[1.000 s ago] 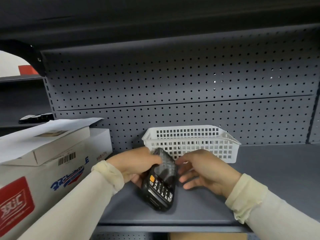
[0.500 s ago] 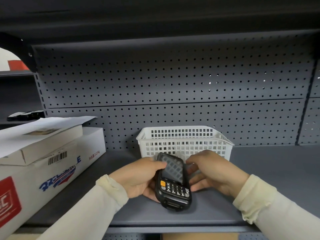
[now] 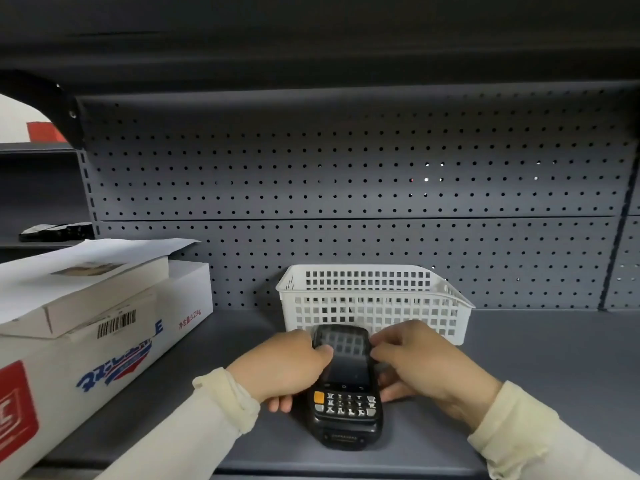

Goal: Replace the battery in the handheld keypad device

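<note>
The black handheld keypad device (image 3: 346,386) is held over the grey shelf, screen and keypad facing up, its orange key at the lower left of the keys. My left hand (image 3: 287,370) grips its left side with the thumb on the upper screen edge. My right hand (image 3: 422,368) holds the right side, fingers curled around the edge and under the body. The device's back and any battery are hidden.
A white perforated plastic basket (image 3: 446,299) stands just behind the device against the pegboard wall. White cardboard boxes (image 3: 104,327) with a barcode and red and blue print are stacked at the left. The shelf front edge (image 3: 346,471) runs below my wrists.
The device has turned from tilted leftward to pointing straight away from me and now sits squarely between both hands. My right hand has closed onto its right side.
</note>
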Motion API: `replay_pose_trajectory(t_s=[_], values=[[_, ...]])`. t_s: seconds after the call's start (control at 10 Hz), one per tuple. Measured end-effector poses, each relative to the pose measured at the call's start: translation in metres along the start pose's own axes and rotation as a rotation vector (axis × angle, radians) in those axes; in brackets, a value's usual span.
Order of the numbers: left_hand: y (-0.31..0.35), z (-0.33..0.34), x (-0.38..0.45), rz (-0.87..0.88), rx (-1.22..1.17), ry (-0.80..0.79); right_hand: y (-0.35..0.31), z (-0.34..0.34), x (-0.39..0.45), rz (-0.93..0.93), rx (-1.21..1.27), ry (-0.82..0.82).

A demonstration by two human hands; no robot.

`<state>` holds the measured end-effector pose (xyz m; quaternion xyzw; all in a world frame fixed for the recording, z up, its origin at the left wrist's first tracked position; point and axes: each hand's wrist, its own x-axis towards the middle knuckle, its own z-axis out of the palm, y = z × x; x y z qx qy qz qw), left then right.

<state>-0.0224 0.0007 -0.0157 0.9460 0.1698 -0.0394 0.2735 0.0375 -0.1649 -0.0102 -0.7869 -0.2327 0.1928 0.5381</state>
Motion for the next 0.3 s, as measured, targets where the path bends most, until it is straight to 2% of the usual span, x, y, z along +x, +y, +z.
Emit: replay_pose_trajectory(t_s=[0.2,0.3], values=[[-0.0056,-0.0042,-0.0002,0.061,0.147,0.084,0.0013,-0.0051,0.0002,-0.008,-0.064,-0.052],[-0.0084,-0.0038,-0.0023,0.098,0.139,0.166,-0.0001,-0.0073,-0.0033,-0.036,-0.111,-0.025]])
